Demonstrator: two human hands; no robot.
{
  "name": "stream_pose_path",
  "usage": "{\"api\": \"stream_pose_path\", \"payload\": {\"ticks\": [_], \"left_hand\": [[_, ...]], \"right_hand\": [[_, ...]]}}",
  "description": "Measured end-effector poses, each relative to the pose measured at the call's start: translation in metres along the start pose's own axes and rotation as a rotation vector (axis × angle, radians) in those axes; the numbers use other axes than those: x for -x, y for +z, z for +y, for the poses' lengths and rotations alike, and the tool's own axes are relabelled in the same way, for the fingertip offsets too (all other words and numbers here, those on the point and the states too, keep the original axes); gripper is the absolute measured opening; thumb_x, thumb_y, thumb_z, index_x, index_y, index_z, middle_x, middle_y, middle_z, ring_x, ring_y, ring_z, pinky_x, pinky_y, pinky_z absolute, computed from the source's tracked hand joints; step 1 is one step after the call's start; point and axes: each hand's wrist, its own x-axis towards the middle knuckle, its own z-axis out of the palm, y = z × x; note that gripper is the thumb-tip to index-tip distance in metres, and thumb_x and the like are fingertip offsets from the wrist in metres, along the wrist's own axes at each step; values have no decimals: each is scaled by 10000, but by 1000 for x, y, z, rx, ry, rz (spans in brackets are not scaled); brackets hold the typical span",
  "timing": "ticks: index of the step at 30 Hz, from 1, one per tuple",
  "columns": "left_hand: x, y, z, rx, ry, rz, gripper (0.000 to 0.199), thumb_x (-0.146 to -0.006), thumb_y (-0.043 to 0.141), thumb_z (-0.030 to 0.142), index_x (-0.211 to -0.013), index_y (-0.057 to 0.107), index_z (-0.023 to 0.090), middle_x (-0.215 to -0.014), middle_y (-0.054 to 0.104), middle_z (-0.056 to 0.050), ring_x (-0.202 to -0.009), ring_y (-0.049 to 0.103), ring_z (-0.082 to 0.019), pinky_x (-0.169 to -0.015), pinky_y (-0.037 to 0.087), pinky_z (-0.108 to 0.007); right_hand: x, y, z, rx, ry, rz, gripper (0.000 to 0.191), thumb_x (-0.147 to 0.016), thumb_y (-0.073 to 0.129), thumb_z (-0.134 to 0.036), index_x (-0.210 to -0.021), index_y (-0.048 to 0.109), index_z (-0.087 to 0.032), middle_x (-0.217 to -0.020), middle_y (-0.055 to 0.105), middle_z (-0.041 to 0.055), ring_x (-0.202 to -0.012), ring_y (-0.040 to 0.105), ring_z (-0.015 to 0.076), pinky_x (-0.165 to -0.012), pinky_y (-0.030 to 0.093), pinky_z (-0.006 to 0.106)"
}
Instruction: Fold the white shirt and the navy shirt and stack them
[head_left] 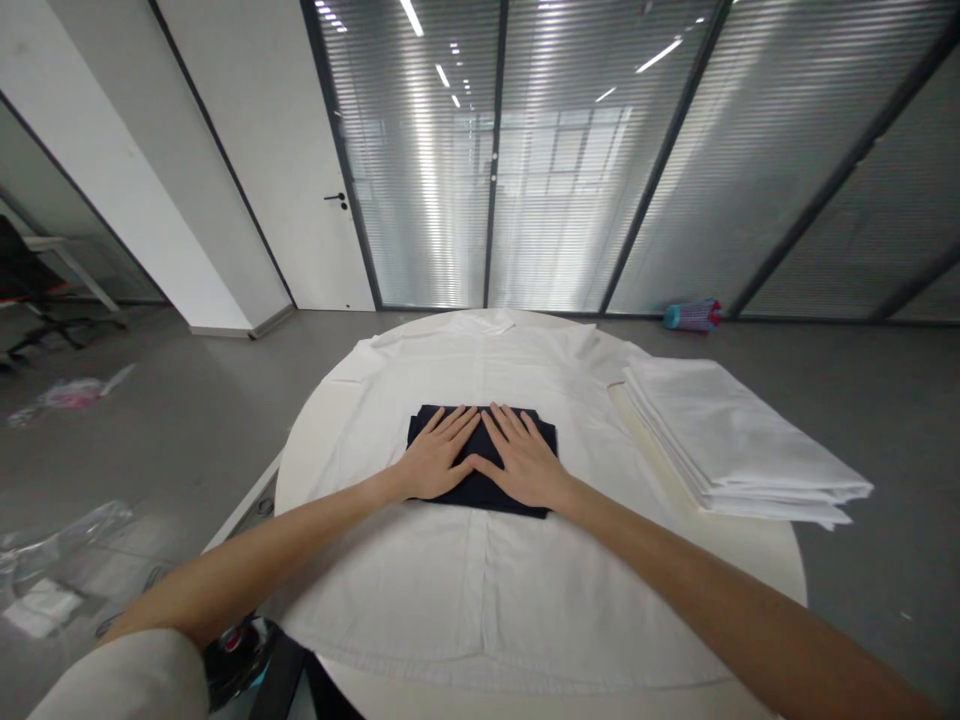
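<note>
A dark folded cloth (480, 490), perhaps a garment, lies on a white short-sleeved shirt (420, 580) spread out over the round table. My left hand (439, 455) rests flat on the left part of the dark cloth, fingers stretched out and pointing away from me. On its right part lies my right hand (525, 460), also flat with straight fingers. The two thumbs meet or nearly meet in the middle. The shirt's collar (484, 322) is at the far edge of the table.
A stack of folded white cloth (735, 430) overhangs the right edge of the round table (780, 560). Clear plastic bags (75, 540) lie on the floor at left, near a black office chair (37, 280). A blue and pink bundle (691, 316) lies by the glass wall.
</note>
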Motion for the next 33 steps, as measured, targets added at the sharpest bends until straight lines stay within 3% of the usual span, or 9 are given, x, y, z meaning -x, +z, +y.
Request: {"api": "stream_pose_path", "payload": {"ticks": [6,9,12,15,18,22,27,33], "left_hand": [[-3,-3,-4,93,-13,-53,640,-998,442,406,-1575,278,181,-1618,297,-136,-1521,212,-269,-1231,144,-552],[1,-13,1,138,12,67,524,-984,485,370,-1478,456,200,-1544,439,-125,-1484,302,-284,-1210,228,-544],[11,-30,13,121,154,177,387,-957,560,385,-1288,625,195,-1351,595,-132,-1303,505,-279,-1101,395,-476],[24,-43,25,39,227,195,295,-945,592,361,-1170,674,188,-1125,658,-115,-1025,608,-236,-899,485,-395],[35,-47,31,-79,261,119,270,-925,609,289,-1173,660,196,-1069,648,-94,-930,606,-218,-800,468,-351],[44,-42,33,-213,285,1,372,-912,599,203,-1284,583,210,-1139,629,-90,-996,597,-234,-802,447,-347],[46,-37,37,-340,339,95,336,-966,528,172,-1297,569,210,-1076,653,-77,-919,595,-214,-755,422,-344],[37,-55,33,-413,455,276,141,-978,536,175,-1060,648,198,-933,681,-54,-849,602,-189,-754,418,-344]], "right_hand": [[1,-3,-2,-37,3,16,837,-990,211,-684,-1561,316,-81,-1618,268,194,-1503,232,311,-1211,191,522],[-7,-13,2,-64,14,18,725,-1014,251,-629,-1494,449,-123,-1552,415,177,-1438,365,300,-1173,268,504],[-26,-31,13,-100,44,-19,564,-1035,315,-553,-1326,623,-180,-1375,602,142,-1271,550,273,-1068,397,446],[-51,-48,30,-191,64,-172,498,-1042,346,-502,-1153,714,-184,-1220,696,125,-1122,646,260,-944,472,365],[-72,-56,42,-285,97,-335,406,-1026,436,-440,-1121,721,-168,-1174,724,112,-1053,679,231,-875,487,288],[-87,-55,51,-251,174,-420,411,-945,589,-475,-1147,707,-137,-1177,721,133,-1026,686,241,-834,493,278],[-96,-50,62,-383,91,-551,476,-909,576,-569,-1007,735,-132,-1026,753,101,-891,683,225,-717,478,266],[-89,-67,59,-399,68,-510,451,-903,576,-546,-888,717,-118,-929,741,86,-794,644,197,-649,425,261]]}}
